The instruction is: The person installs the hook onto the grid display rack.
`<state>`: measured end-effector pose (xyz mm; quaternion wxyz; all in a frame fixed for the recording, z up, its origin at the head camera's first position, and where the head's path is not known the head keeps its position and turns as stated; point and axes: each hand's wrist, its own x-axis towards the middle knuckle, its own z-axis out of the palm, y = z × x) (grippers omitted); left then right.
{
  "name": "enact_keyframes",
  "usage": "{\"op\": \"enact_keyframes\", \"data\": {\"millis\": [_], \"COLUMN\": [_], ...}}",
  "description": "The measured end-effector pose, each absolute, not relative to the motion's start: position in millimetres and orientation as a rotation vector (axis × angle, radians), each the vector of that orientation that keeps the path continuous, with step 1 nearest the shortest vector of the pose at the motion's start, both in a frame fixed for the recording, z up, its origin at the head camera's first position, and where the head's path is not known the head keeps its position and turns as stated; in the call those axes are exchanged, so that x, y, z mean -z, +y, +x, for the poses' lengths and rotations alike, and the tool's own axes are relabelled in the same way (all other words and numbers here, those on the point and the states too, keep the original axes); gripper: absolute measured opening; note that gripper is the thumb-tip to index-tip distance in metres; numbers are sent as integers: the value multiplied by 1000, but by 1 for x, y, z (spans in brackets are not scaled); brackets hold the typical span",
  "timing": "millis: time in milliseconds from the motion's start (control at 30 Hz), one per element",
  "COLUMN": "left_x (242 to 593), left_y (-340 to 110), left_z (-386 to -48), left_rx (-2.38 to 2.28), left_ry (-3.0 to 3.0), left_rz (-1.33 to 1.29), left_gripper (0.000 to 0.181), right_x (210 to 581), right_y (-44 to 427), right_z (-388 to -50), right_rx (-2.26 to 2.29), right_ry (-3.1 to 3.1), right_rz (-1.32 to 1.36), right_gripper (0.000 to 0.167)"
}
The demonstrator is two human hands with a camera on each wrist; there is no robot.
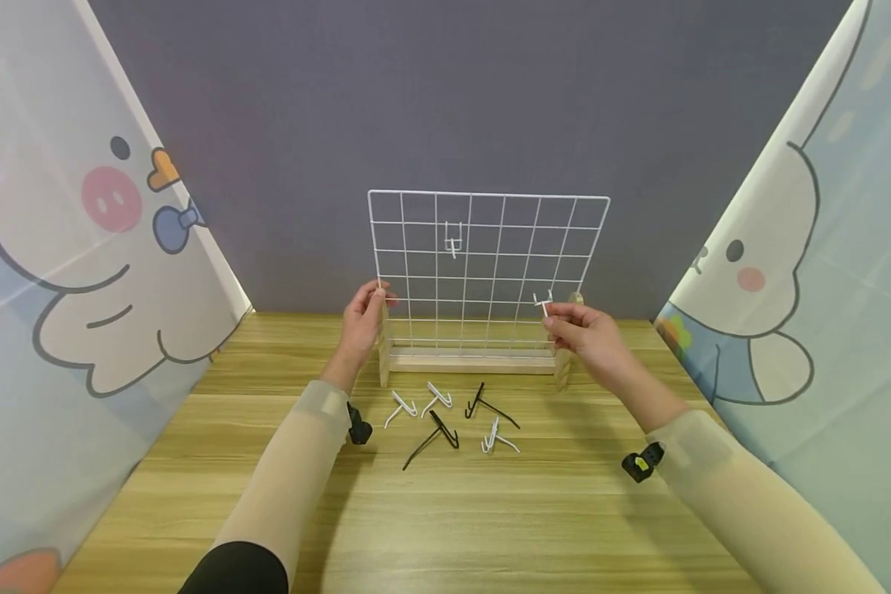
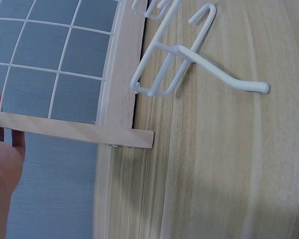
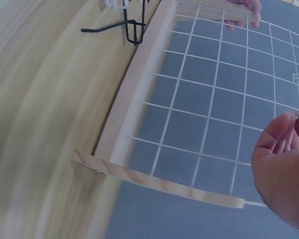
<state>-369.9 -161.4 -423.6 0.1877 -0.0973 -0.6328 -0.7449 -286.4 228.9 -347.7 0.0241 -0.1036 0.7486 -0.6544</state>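
A white wire grid panel (image 1: 483,276) stands upright in a wooden base (image 1: 471,363). My left hand (image 1: 364,320) grips the left wooden upright (image 1: 384,355), thumb in front and fingertips showing past its edge. In the left wrist view, that upright (image 2: 65,128) crosses in front of part of the hand (image 2: 2,167). Near the panel's lower right, my right hand (image 1: 585,334) pinches a white wire hook (image 1: 544,304) by its arm, with its prongs toward the mesh. In the right wrist view, the hand (image 3: 284,159) hides most of that hook. Another white hook (image 1: 453,241) hangs high on the grid.
In front of the base lie three white hooks, one at the left (image 1: 401,407), one in the middle (image 1: 437,398) and one at the right (image 1: 497,437). Two black hooks lie among them, one nearer (image 1: 438,433) and one farther (image 1: 483,403). A grey backdrop (image 1: 490,107) stands behind.
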Motion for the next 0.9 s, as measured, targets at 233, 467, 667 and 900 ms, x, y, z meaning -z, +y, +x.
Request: {"op": "enact_keyframes", "data": {"millis": [233, 467, 667, 900], "left_x": [425, 425, 425, 426], "left_y": [-163, -164, -163, -162], "left_z": [-372, -371, -371, -372], "left_rx": [2090, 2100, 2107, 2103], "left_ry": [-1777, -1764, -1767, -1775], "left_rz": [-298, -281, -296, -283], "left_gripper": [35, 19, 28, 29], "right_x": [328, 313, 305, 299], "right_y": [228, 228, 227, 225], "right_z": [-289, -294, -296, -298], "right_rx": [2072, 2077, 2094, 2100], "right_ry": [2326, 2362, 2388, 2418], "right_rz": [-314, -316, -305, -312], "right_gripper": [33, 34, 26, 18]}}
